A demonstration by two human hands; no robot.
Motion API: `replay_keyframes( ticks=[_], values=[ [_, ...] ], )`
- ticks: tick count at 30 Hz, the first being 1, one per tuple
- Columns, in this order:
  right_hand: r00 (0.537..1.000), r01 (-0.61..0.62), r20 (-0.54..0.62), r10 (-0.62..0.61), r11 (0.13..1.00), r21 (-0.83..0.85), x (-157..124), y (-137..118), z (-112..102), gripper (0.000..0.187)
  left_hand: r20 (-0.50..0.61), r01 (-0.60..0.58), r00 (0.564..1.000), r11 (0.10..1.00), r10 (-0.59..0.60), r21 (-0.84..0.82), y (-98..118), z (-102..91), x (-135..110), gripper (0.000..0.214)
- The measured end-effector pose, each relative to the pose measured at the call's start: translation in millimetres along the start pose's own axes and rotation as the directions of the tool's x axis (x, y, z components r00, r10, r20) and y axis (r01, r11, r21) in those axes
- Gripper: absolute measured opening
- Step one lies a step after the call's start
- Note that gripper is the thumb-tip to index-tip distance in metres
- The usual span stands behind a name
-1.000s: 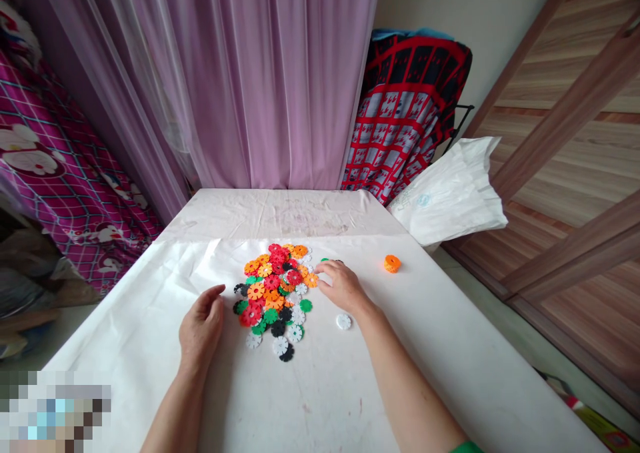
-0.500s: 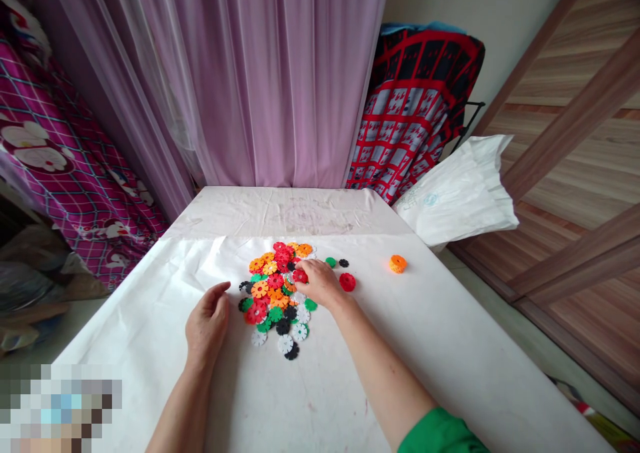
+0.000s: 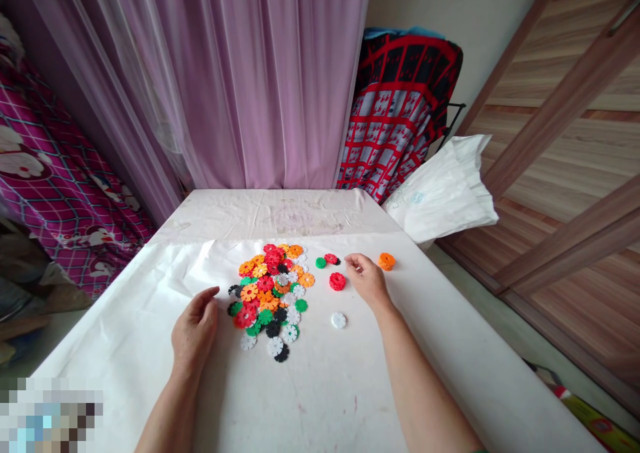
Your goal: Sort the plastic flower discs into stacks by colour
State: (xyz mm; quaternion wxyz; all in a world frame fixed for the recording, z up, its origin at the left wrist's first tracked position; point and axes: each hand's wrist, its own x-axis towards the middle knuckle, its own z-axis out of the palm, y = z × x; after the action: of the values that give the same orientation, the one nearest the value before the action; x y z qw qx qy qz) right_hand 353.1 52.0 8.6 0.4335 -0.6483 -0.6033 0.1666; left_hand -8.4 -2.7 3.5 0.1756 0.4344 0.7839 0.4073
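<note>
A heap of flower-shaped plastic discs (image 3: 265,289) in red, orange, green, black and white lies mid-table. My left hand (image 3: 196,326) rests on its side left of the heap, fingers loosely extended, holding nothing. Right of the heap, my right hand (image 3: 369,279) hovers over the cloth with fingers loosely bent and no disc visible in them. Just left of its fingertips, a red disc (image 3: 331,258) lies partly over a black disc (image 3: 339,262). Near these are a green stack (image 3: 321,263), a red stack (image 3: 337,281), a white stack (image 3: 339,320) and an orange stack (image 3: 386,261).
White cloth (image 3: 300,406) covers the table. A white bag (image 3: 440,193) leans at the far right corner. Beyond the table hang purple curtains (image 3: 260,79), with a red-patterned cloth (image 3: 390,113) beside them. Wooden doors (image 3: 565,173) stand at the right.
My right hand has moved right, away from the heap. A red disc now lies by the black one, and the white stack its arm covered shows. My left hand stays beside the heap.
</note>
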Motion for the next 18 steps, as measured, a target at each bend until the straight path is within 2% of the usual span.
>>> replay_keyframes(
  ticks=[4, 8, 10, 12, 18],
  values=[
    [0.998, 0.031, 0.060, -0.018, 0.977, -0.212, 19, -4, -5, 0.018, 0.026, 0.033, 0.999, 0.999, -0.033, 0.018, 4, -1.5, -1, 0.035],
    [0.961, 0.212, 0.249, -0.121, 0.899, -0.382, 48, -13, 1, 0.020, 0.028, 0.048, 0.998, 0.999, -0.048, 0.015, 8, -3.7, -2, 0.033],
    [0.917, 0.287, 0.379, -0.124, 0.865, -0.412, 61, -14, 6, 0.024, 0.028, 0.058, 0.998, 0.998, -0.058, 0.017, 9, -4.5, -2, 0.033],
    [0.882, 0.318, 0.461, -0.101, 0.849, -0.422, 72, -14, 13, 0.030, 0.033, 0.062, 0.998, 0.998, -0.062, 0.018, 9, -4.6, -2, 0.034],
    [0.863, 0.303, 0.500, -0.063, 0.857, -0.416, 84, -10, 31, 0.034, 0.019, 0.054, 0.998, 0.998, -0.055, 0.013, 7, -2.4, -2, 0.033]
  ],
)
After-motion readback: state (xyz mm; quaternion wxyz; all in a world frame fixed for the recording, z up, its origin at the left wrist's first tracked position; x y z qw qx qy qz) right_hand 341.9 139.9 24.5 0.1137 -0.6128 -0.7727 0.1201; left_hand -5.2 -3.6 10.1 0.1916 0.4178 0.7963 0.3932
